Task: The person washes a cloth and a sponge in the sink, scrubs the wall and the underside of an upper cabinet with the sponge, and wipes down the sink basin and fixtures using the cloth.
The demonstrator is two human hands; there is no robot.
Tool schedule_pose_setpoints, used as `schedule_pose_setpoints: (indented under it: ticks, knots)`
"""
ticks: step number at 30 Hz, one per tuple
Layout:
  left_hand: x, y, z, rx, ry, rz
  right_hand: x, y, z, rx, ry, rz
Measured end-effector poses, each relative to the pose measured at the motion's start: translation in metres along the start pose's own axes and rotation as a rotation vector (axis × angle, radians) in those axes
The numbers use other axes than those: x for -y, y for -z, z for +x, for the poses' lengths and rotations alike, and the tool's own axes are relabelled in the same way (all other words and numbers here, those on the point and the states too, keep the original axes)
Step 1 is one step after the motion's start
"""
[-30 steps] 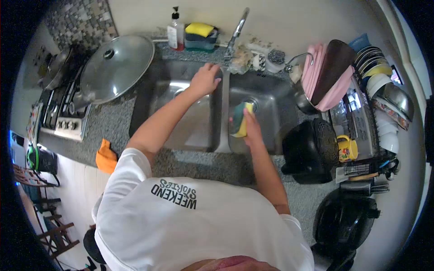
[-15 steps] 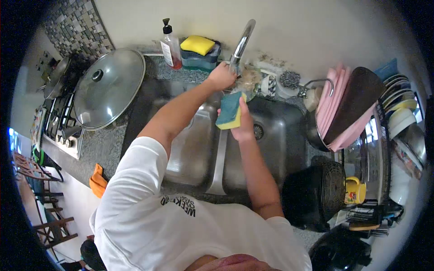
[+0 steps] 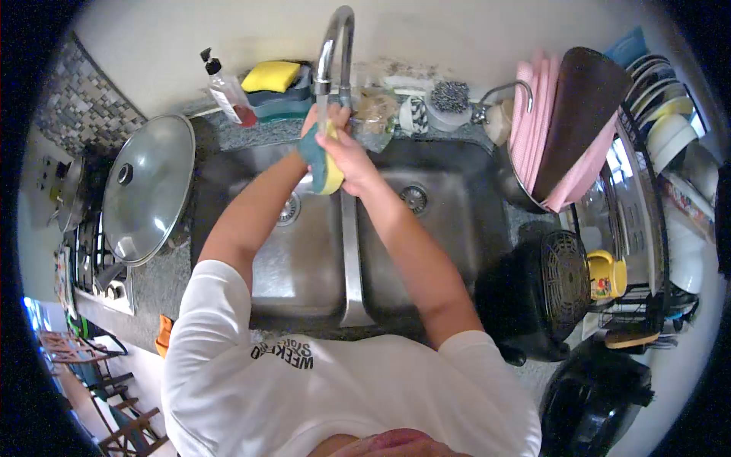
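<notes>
well, sponge (image 3: 327,174) within the right grip (image 3: 352,161)

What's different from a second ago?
The right hand carried the sponge from over the right basin leftward and forward, under the faucet, where water now runs. The left hand reached the faucet, then came beside the sponge. The sponge stayed held; the lid and mug stayed put.

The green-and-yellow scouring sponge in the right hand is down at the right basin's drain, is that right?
No, not at the right basin's drain: the head view shows the scouring sponge up beneath the faucet spout. It is in the right hand, as you said.
</notes>
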State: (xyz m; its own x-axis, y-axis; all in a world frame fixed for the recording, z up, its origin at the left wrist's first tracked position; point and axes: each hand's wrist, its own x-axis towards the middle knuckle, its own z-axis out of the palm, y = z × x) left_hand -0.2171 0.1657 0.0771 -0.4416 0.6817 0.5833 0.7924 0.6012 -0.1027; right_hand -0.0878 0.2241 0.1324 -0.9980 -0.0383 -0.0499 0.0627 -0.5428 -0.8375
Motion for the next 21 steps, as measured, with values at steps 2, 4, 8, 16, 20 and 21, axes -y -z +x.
schedule_pose_setpoints:
  ticks: [2, 4, 8, 16, 20, 21]
  knots:
    - [0.001, 0.004, 0.002, -0.037, -0.064, 0.014, -0.012, 0.008, 0.014, -0.042, 0.043, -0.255]
    - [-0.001, 0.017, 0.011, 0.081, -0.157, 0.130, -0.013, 0.013, 0.015, -0.066, 0.141, -0.415]
    - [0.000, 0.019, 0.017, 0.199, -0.394, 0.435, -0.007, 0.027, -0.009, -0.141, 0.289, -0.687]
    - [-0.032, 0.062, 0.025, 0.473, -0.210, 0.488, -0.019, 0.113, -0.075, -0.315, -0.268, -1.051]
    - [-0.047, 0.076, -0.010, 0.201, 0.079, 0.114, -0.030, 0.186, -0.077, -0.285, -0.167, -1.130]
    - [-0.058, 0.085, -0.022, 0.171, 0.157, -0.004, -0.013, 0.178, -0.072, -0.334, -0.121, -1.018]
